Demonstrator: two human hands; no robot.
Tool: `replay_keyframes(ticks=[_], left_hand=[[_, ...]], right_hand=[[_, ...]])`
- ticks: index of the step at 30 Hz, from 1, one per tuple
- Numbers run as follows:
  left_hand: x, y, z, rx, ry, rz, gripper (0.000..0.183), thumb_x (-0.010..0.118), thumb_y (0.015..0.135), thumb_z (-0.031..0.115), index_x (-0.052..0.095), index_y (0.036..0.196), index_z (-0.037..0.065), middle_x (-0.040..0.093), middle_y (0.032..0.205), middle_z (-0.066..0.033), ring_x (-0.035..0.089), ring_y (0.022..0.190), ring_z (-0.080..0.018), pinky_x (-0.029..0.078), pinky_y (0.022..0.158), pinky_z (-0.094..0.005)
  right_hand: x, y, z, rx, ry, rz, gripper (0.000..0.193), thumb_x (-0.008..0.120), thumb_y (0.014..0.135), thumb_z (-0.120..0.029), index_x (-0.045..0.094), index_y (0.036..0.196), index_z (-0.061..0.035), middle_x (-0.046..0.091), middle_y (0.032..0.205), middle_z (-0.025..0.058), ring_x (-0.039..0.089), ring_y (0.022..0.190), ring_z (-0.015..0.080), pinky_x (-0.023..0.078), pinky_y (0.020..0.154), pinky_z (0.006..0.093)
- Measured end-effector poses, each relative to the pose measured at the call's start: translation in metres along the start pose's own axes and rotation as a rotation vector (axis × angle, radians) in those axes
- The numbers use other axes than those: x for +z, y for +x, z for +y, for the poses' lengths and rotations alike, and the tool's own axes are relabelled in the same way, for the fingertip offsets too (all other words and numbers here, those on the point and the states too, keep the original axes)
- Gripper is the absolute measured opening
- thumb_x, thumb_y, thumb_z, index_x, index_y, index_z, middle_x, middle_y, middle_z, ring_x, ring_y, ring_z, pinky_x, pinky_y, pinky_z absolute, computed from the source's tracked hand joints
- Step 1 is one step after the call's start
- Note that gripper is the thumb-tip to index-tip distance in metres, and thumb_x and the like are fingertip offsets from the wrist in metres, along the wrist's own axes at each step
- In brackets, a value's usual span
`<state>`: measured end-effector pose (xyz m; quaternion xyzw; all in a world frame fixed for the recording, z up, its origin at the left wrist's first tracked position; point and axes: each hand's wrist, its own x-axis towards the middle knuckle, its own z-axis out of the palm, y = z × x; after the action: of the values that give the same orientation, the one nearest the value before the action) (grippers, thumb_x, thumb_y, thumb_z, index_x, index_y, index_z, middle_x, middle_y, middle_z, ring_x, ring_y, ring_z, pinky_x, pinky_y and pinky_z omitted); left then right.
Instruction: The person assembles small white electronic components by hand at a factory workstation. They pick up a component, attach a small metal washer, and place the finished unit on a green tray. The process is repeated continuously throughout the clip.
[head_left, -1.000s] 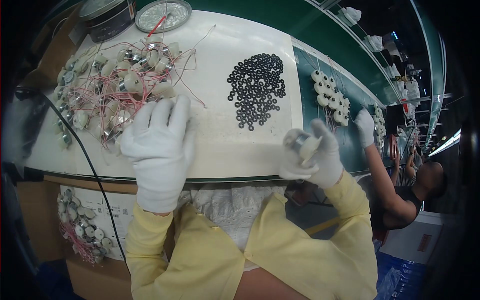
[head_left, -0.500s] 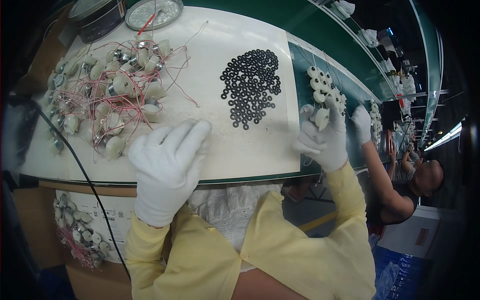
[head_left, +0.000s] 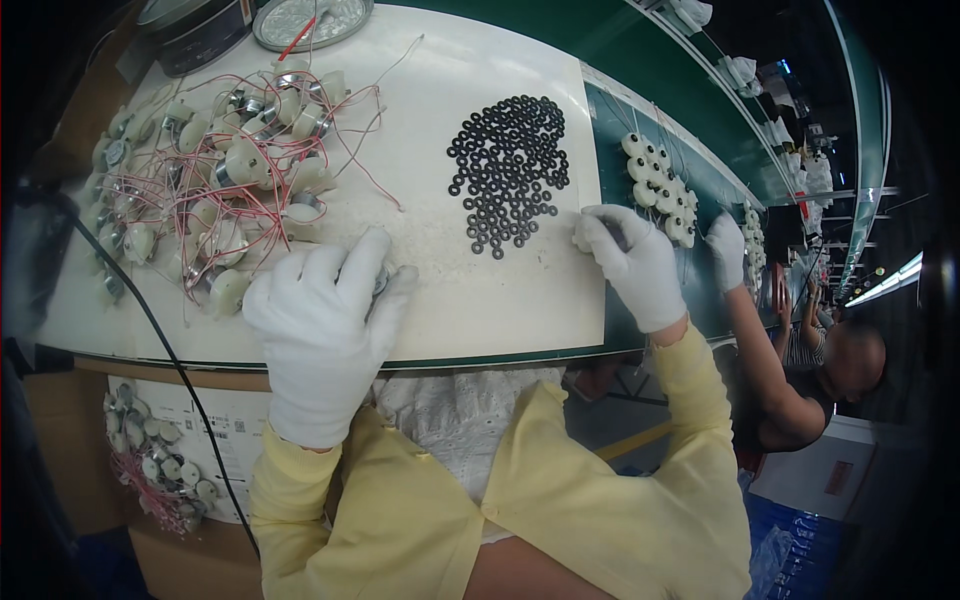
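Observation:
My left hand [head_left: 318, 335], in a white glove, is over the white work surface [head_left: 450, 310] beside a tangled heap of small motors [head_left: 245, 165] with pale round housings and red and white wires. Its thumb and fingers close around a small greyish piece, mostly hidden. At the right edge of the white surface, my gloved right hand [head_left: 635, 265] has bent fingers with a gap between them, and I see nothing held. A patch of small black rings [head_left: 508, 165] lies between the hands. Beyond my right hand, pale motors with black centres [head_left: 660, 190] sit grouped in rows on green.
A dark tub [head_left: 195, 35] and a round metal lid [head_left: 312, 22] stand at the far left. A black cable [head_left: 160, 325] crosses the left side. At right, a co-worker's gloved hand [head_left: 726, 250] is near another row of pale motors [head_left: 752, 240]. More motors [head_left: 160, 450] appear at lower left.
My right hand has let go of a pale motor at the grouped rows and moved left towards the black rings. My left hand has shifted slightly left, its fingers changing position.

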<state>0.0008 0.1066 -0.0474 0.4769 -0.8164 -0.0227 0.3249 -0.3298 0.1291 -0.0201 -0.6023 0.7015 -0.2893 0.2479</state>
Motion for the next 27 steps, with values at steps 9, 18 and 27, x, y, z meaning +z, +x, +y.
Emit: replay_keyframes(ticks=[9,18,27], left_hand=[[0.005,-0.001,-0.006,0.052,0.014,0.076,0.027,0.081,0.086,0.022,0.075,0.110,0.011,0.055,0.076,-0.0044,0.057,0.074,-0.0267,0.043,0.066,-0.0431],[0.003,-0.002,-0.006,0.040,-0.005,0.044,0.030,0.081,0.086,0.020,0.076,0.114,0.010,0.056,0.076,-0.0045,0.057,0.074,-0.0271,0.043,0.067,-0.0437],[0.004,-0.001,-0.006,0.043,0.005,0.049,0.031,0.081,0.086,0.020,0.076,0.115,0.010,0.056,0.076,-0.0040,0.057,0.074,-0.0266,0.044,0.068,-0.0431]], right_hand=[[-0.006,0.009,0.002,0.182,0.249,-0.102,0.030,0.069,0.104,-0.019,0.067,0.126,0.0019,0.074,0.098,0.0002,0.059,0.078,0.0028,0.048,0.069,0.0195],[0.002,0.015,-0.008,0.149,0.219,-0.055,0.026,0.070,0.102,-0.016,0.070,0.121,0.0025,0.077,0.097,0.0036,0.069,0.082,0.0053,0.052,0.069,0.0211],[0.011,0.023,-0.023,-0.324,-0.282,0.029,0.012,0.075,0.091,-0.012,0.075,0.100,-0.0044,0.077,0.079,0.0093,0.073,0.063,0.0209,0.056,0.060,0.0310]])
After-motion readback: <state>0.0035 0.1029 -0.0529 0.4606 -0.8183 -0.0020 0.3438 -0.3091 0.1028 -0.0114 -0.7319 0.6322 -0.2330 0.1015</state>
